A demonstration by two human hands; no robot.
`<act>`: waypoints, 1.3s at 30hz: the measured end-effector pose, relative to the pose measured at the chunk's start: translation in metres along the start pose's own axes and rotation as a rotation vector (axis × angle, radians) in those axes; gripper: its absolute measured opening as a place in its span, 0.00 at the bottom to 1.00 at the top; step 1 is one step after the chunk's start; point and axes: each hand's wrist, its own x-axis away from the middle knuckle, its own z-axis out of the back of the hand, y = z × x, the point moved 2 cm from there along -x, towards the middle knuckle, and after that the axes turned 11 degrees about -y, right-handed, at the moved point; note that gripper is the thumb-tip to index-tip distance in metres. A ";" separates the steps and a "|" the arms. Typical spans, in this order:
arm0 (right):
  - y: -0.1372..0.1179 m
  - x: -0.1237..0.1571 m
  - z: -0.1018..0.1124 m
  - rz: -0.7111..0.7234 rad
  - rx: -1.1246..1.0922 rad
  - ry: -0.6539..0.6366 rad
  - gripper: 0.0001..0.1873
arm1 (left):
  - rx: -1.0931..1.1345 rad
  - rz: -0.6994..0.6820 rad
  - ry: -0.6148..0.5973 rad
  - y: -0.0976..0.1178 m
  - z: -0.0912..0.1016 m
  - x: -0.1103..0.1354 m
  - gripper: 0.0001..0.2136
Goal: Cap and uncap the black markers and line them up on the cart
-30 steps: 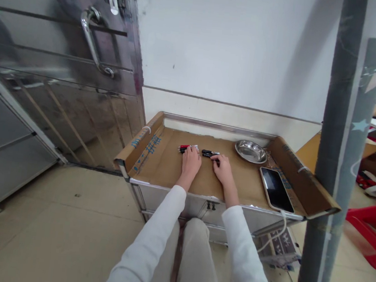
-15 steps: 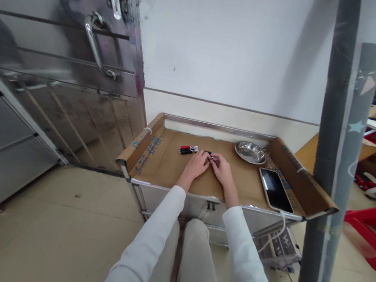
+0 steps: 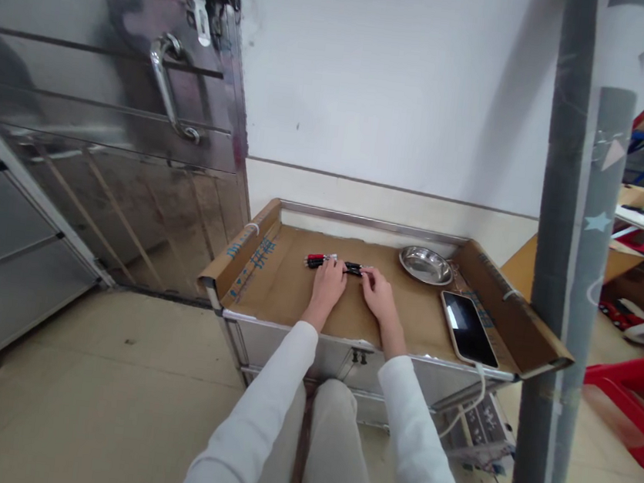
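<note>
A small group of pens lies on the cardboard lining: a red pen (image 3: pixel 315 257) with black pens (image 3: pixel 312 264) right beside it. My left hand (image 3: pixel 327 287) rests over the right part of this group, its fingers curled down and covering part of the pens. To the right, a black pen (image 3: pixel 354 269) stretches between my two hands. The fingertips of my right hand (image 3: pixel 377 293) pinch its right end, and my left thumb and fingers close at its left end. How many pens sit under my left fingers is hidden.
Behind my right hand stands a round steel dish (image 3: pixel 426 266). A phone (image 3: pixel 469 328) with a white cable (image 3: pixel 479 395) lies at the right. Raised cardboard flaps (image 3: pixel 523 315) edge the cart top. A grey-wrapped pole (image 3: pixel 555 260) rises at the right.
My hands have moved apart, the left shifting left onto the pen group. The black pen between them now shows more. The camera view has shifted slightly.
</note>
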 end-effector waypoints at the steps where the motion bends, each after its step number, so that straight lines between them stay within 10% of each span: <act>1: 0.000 0.000 0.000 0.001 0.004 0.002 0.15 | -0.010 0.022 0.009 0.000 0.000 0.000 0.05; 16: 0.001 -0.001 -0.001 -0.004 -0.001 0.001 0.14 | -0.146 0.242 0.093 -0.005 -0.004 0.001 0.11; 39: 0.004 -0.001 -0.005 0.029 -0.027 0.002 0.12 | -0.186 0.123 -0.001 -0.003 -0.001 -0.003 0.10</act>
